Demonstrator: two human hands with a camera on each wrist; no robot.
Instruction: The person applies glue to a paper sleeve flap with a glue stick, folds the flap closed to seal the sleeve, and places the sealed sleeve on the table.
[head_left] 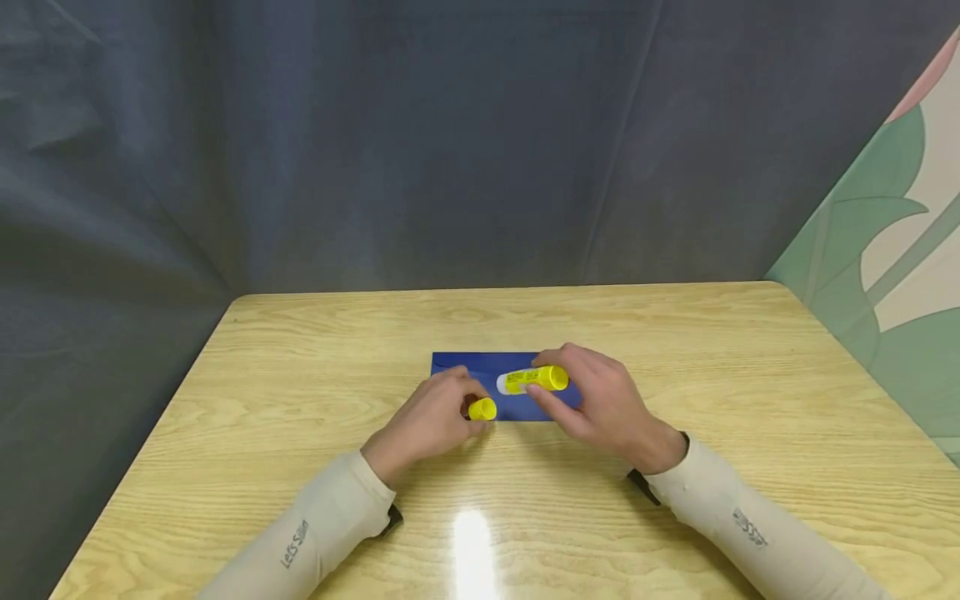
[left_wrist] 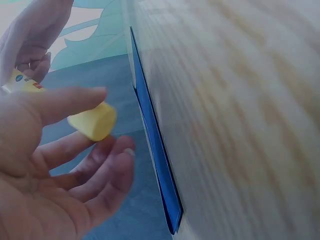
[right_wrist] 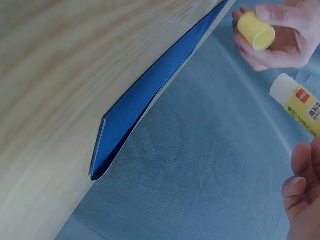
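My left hand (head_left: 442,412) pinches a yellow glue stick cap (head_left: 482,409) between thumb and fingers. In the left wrist view the cap (left_wrist: 94,121) sits between thumb and index finger, the other fingers curved below it. My right hand (head_left: 603,400) holds the yellow glue stick (head_left: 534,380), its white end pointing left toward the other hand. The glue stick (right_wrist: 300,102) and the cap (right_wrist: 256,31) are apart in the right wrist view. Beneath both hands a dark blue envelope (head_left: 517,408) lies on the table, partly covered by them.
The envelope rests on a light wood-grain table (head_left: 300,358). A dark grey cloth (head_left: 450,150) hangs behind the table and along its left side. To the right is a panel (head_left: 885,250) with a green and pink leaf pattern.
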